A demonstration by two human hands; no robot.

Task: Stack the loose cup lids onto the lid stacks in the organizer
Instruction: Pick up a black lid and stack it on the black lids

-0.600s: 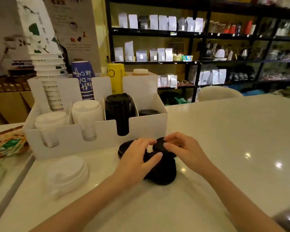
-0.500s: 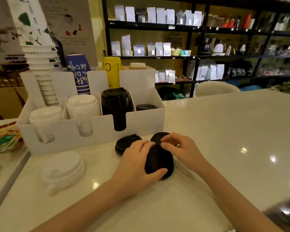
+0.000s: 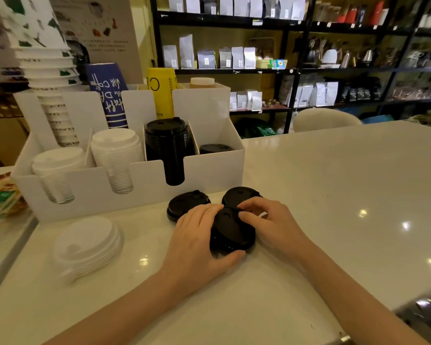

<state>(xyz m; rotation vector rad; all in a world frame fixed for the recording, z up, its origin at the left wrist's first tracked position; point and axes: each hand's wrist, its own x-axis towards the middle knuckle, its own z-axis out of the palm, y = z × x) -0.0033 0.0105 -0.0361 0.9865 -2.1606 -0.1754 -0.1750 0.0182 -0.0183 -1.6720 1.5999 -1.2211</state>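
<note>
Both hands are on a small pile of black cup lids [image 3: 230, 231] lying on the white bench [image 3: 309, 195] just in front of the organizer [image 3: 209, 170]. The left hand [image 3: 197, 241] cups the near-left side of the pile, fingers spread along its far edge and thumb hooked under the near rim, so this grip is closed around the lids. The right hand [image 3: 266, 220] lies over the far-right side; its fingertips [image 3: 244, 215] pinch at the top lid's edge, though whether it holds a lid or only steadies it cannot be told.

Two more black lids lie loose on the bench: one [image 3: 188, 204] to the left, just beyond the left hand, and one [image 3: 239, 194] behind the right hand's fingers, close to the organizer's front wall. A stack of white lids [image 3: 87, 247] sits well to the left.

The step in hand looks like gathering the loose black lids into one nested pile. In the organizer, the tall black lid stack [image 3: 168, 145] fills the third compartment, and a low black stack [image 3: 214, 148] sits in the rightmost one.

The next move likely calls for squaring the pile, lifting it with both hands, and seating it level on a matching black stack.
</note>
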